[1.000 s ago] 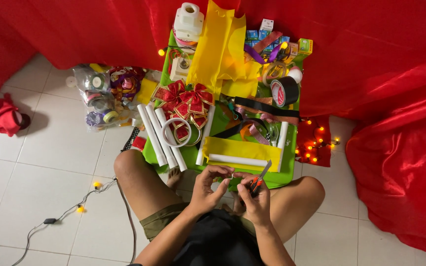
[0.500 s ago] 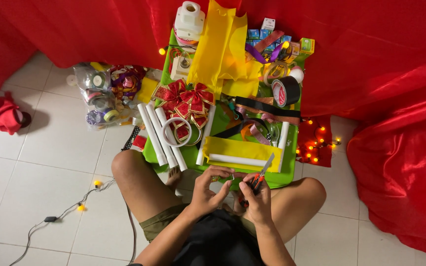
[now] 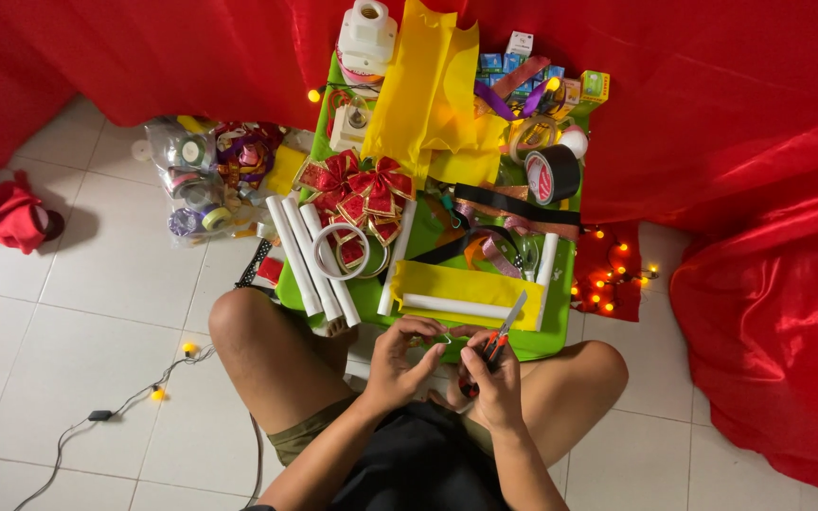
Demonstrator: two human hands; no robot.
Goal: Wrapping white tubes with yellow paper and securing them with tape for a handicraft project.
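Note:
I sit cross-legged on a tiled floor before a green tray [image 3: 371,301] full of craft supplies. My right hand [image 3: 492,378] grips a utility knife [image 3: 504,328] with a red-orange body, blade pointing up and to the right. My left hand [image 3: 400,360] pinches a tiny pale piece [image 3: 445,337] between thumb and fingertips, right beside the knife hand. Both hands hover over the tray's near edge, just below a yellow sheet wrapped round a white tube [image 3: 461,298].
On the tray lie white paper tubes [image 3: 310,255], a red-and-gold bow [image 3: 357,194], a clear tape ring [image 3: 341,252], black tape roll [image 3: 551,174], yellow paper [image 3: 423,90] and ribbons. A bag of ribbon spools [image 3: 201,185] sits left. Red cloth [image 3: 759,237] surrounds. String lights [image 3: 158,374] trail on the floor.
My left knee has risen and shifted slightly left. The hands stay close together, fingers shifting a little on the small piece; the knife barely moves.

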